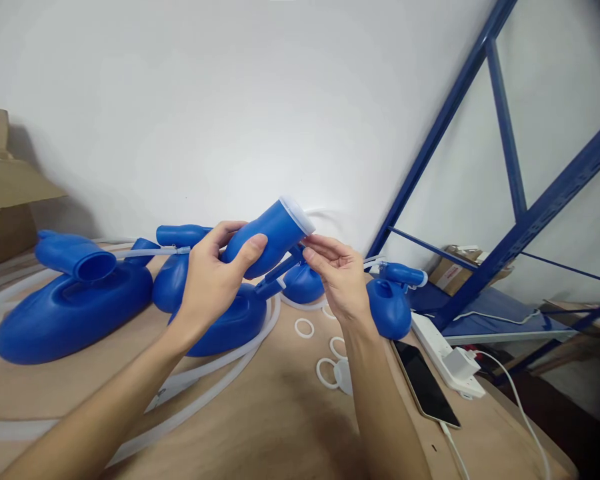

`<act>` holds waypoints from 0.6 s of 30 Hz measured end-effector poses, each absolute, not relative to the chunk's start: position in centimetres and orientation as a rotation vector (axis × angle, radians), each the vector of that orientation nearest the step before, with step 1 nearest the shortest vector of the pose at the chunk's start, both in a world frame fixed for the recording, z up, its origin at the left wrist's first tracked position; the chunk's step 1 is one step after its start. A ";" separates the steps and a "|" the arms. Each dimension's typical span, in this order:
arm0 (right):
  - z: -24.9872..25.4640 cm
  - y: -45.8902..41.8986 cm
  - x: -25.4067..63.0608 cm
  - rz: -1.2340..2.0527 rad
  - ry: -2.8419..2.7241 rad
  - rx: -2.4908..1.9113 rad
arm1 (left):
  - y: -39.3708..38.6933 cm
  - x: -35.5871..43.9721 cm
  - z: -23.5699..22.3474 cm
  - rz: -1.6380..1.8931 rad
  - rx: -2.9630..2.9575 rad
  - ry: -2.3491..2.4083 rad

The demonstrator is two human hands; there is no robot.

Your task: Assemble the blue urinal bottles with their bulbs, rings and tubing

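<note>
My left hand (215,273) is wrapped round the wide blue neck (270,237) of a plastic urinal bottle, its thumb lying across the front. The neck tilts up to the right and has a white cap (296,215) on its mouth. At the cap's lower edge, the bent fingers and thumb of my right hand (340,273) are pinched together; exactly what lies between the fingertips is hard to see. Below my left hand sits a blue bottle body (235,323) with a narrow spout; my hand partly hides how it joins the neck.
More blue bottles (75,307) with clear hoses (230,380) stand on the brown table. White rings (304,328) lie near my right wrist. A phone (425,383) and a power strip (447,353) are at the right, beside a blue metal rack (510,247). A cardboard box (10,233) stands left.
</note>
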State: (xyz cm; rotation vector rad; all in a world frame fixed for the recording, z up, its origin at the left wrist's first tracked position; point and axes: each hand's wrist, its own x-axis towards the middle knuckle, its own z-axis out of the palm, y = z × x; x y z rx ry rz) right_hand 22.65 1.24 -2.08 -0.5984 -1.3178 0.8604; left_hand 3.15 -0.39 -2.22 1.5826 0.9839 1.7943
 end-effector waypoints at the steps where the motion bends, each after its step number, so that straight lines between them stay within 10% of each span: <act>1: -2.1 1.3 22.7 0.887 -1.312 -0.600 | -0.4 3.1 -2.3 1.795 1.589 0.987; 18: -3.0 2.6 23.0 1.122 -1.204 -0.580 | -0.4 2.2 -1.7 1.796 1.736 0.983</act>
